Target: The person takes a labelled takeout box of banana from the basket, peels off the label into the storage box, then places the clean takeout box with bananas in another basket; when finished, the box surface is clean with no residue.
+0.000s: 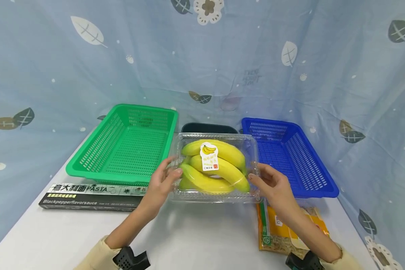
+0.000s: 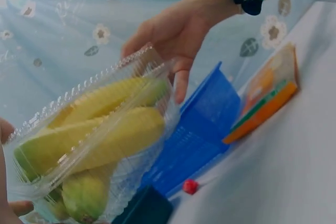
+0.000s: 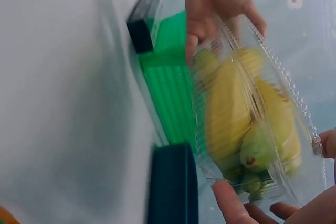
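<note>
A clear plastic box of bananas (image 1: 219,176) with a white label is held up over the table between both hands, its lid tilted toward the head camera. My left hand (image 1: 162,185) grips its left end, thumb at the front edge. At the right end my right hand (image 1: 275,185) holds it the same way, thumb on top and fingers behind. Both wrist views show the box of bananas (image 2: 94,140) raised above the table, with fingers at its ends.
A green basket (image 1: 138,146) stands at back left, a blue basket (image 1: 290,161) at back right, a dark container (image 1: 209,128) between them. A pasta box (image 1: 91,197) lies before the green basket. An orange food packet (image 1: 273,240) lies under the right forearm. A small red object (image 2: 190,186) sits nearby.
</note>
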`<state>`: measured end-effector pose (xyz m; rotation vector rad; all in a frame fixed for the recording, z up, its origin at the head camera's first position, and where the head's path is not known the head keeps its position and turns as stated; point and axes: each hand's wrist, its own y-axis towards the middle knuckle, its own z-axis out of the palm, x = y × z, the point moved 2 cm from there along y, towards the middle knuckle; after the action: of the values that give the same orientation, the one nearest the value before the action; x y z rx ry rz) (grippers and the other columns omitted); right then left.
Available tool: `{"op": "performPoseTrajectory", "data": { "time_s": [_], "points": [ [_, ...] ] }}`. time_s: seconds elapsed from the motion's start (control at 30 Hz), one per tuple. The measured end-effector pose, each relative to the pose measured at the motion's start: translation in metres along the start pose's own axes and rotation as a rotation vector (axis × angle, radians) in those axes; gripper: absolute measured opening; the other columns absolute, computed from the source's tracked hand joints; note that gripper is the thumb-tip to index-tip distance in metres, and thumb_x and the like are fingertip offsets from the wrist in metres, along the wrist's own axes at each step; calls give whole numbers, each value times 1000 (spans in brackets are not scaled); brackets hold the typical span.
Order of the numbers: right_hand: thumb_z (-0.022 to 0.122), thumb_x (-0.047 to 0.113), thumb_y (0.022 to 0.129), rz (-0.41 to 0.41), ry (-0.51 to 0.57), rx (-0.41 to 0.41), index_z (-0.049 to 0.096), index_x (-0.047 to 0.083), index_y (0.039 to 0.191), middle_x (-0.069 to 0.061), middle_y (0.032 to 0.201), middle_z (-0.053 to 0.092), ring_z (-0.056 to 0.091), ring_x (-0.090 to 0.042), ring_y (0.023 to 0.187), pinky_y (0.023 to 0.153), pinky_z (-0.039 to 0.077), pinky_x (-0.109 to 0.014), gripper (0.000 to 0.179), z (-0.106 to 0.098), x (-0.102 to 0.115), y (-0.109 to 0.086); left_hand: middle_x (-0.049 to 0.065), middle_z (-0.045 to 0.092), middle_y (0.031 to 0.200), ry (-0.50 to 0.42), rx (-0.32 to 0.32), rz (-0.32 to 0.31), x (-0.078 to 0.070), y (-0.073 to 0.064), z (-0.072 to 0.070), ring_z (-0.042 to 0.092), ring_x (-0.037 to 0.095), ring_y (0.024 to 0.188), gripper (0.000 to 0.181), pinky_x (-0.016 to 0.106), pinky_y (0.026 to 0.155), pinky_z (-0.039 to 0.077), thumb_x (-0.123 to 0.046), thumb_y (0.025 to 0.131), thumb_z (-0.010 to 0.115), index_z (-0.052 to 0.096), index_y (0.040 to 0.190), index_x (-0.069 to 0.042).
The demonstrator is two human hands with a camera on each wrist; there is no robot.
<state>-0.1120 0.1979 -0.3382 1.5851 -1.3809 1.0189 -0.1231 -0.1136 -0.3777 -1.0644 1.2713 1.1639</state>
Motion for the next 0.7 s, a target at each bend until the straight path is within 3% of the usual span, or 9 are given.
{"op": "performPoseTrajectory", "data": {
  "time_s": [0.13, 0.23, 0.33, 0.5, 0.6, 0.7],
  "points": [
    [66, 30, 99, 55, 53, -15, 53, 5, 140, -16, 127, 61, 60, -28, 114, 86, 55, -28, 50, 9, -7, -8, 18, 56, 137, 58, 4, 67, 2, -10, -4, 56, 33, 122, 58, 47, 92, 51, -26, 100, 59, 36, 152, -17],
    [68, 32, 97, 102, 55, -25, 55, 6, 138, -15, 125, 62, 61, -25, 112, 86, 55, -28, 50, 16, -11, -12, 22, 51, 142, 80, 21, 44, 5, -14, -8, 52, 37, 128, 59, 51, 96, 50, -27, 100, 59, 35, 153, -15],
    [70, 32, 96, 153, 51, -23, 55, 6, 138, -14, 125, 62, 61, -25, 113, 89, 53, -29, 51, 23, -17, -14, 23, 50, 143, 104, 24, 6, 9, -20, -11, 53, 37, 125, 61, 48, 93, 51, -27, 101, 58, 32, 154, -12],
    [71, 37, 94, 252, 51, -16, 49, 3, 142, -18, 131, 58, 57, -29, 118, 94, 53, -41, 62, 32, -28, -19, 26, 47, 145, 131, 25, -29, 20, -32, -8, 55, 38, 122, 64, 45, 95, 51, -28, 102, 57, 27, 155, -7],
    [72, 37, 93, 292, 53, -23, 50, 1, 140, -19, 129, 59, 59, -29, 114, 90, 54, -40, 64, 37, -35, -22, 26, 36, 153, 138, 24, -51, 30, -38, -5, 44, 42, 134, 68, 51, 106, 42, -30, 102, 57, 23, 157, -5],
    [73, 33, 93, 299, 72, -31, 52, -1, 137, -18, 125, 61, 62, -26, 107, 83, 57, -37, 59, 42, -43, -24, 26, 42, 149, 149, 4, -72, 41, -42, -3, 49, 40, 130, 64, 50, 104, 45, -28, 102, 58, 29, 155, -8]
  ]
}}
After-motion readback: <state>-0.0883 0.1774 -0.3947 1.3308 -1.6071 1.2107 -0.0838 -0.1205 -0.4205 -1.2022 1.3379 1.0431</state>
